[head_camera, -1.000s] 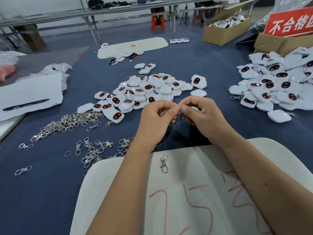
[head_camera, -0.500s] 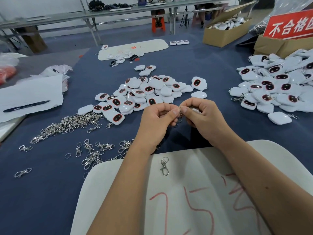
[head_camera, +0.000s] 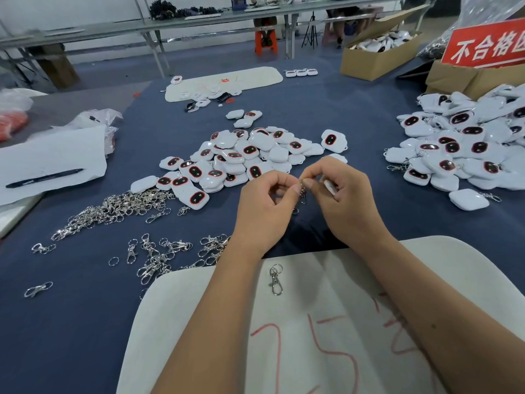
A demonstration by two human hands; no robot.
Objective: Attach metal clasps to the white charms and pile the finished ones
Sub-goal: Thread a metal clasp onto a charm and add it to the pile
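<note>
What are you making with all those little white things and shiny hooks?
A person is putting metal clasps on white charms. Right now the left hand and the right hand pinch one clasp between them, and the right hand also holds a white charm. Charms waiting their turn lie in the middle pile, loose clasps lie to the left, and finished ones are heaped on the right. One spare clasp lies on the white board.

A factory assembly room: a blue-covered tabletop (head_camera: 284,98) bears heaps of identical white charms (head_camera: 241,157) and loose metal clasps (head_camera: 113,206), cardboard boxes (head_camera: 375,58) of parts, a red sign (head_camera: 485,45) in Chinese characters, and long metal workbenches (head_camera: 199,21) behind
</note>
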